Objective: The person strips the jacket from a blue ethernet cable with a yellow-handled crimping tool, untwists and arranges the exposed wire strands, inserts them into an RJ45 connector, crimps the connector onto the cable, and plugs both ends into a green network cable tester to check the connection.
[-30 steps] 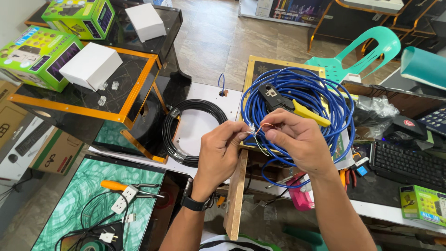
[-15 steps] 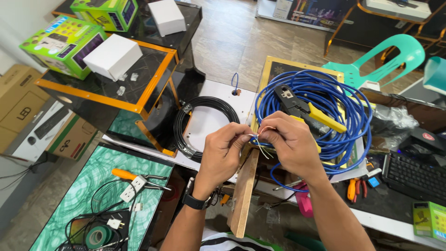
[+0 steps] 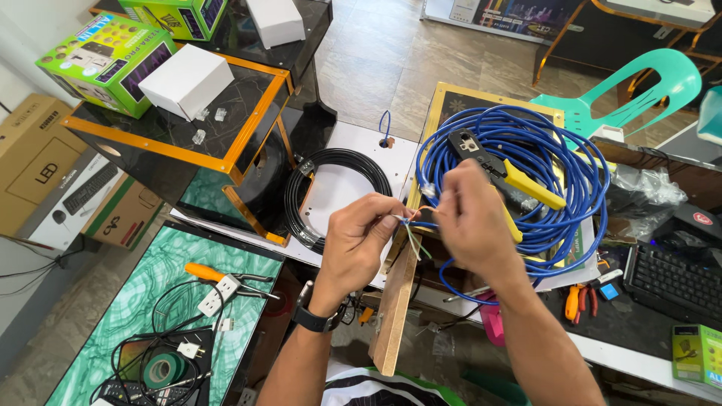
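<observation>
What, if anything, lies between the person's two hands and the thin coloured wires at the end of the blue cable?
Nothing visible: the left hand and right hand both already pinch the thin wires at the blue cable end directly.

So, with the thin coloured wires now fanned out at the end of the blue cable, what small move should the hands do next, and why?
Probably straighten the thin coloured wires and line them up side by side. The left hand pinches the blue cable end while the right hand pulls at the strands, which splay apart unevenly. The yellow-handled crimping tool lies unused on the blue cable coil.
</observation>
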